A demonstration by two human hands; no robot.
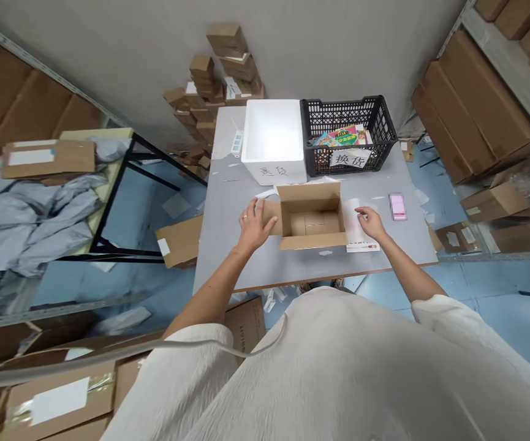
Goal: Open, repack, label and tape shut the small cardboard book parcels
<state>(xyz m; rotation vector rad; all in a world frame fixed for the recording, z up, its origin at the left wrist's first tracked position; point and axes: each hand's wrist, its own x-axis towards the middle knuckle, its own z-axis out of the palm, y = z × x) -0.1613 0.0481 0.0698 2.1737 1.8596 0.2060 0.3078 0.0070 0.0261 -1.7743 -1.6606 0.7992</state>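
An open, empty cardboard box [313, 215] lies on the grey table [228, 245], flaps spread. My left hand [253, 225] rests against its left flap, fingers spread and flat, a ring on one finger. My right hand [371, 222] hovers just right of the box over a white book or packet [363, 246], fingers curled together in a loose pinch; whether they hold anything I cannot make out.
A white foam box [274, 142] and a black plastic crate [348, 131] with colourful books stand at the table's back. A small pink pad [397, 206] lies to the right. Stacked cartons fill shelves on both sides; grey bags heap at left.
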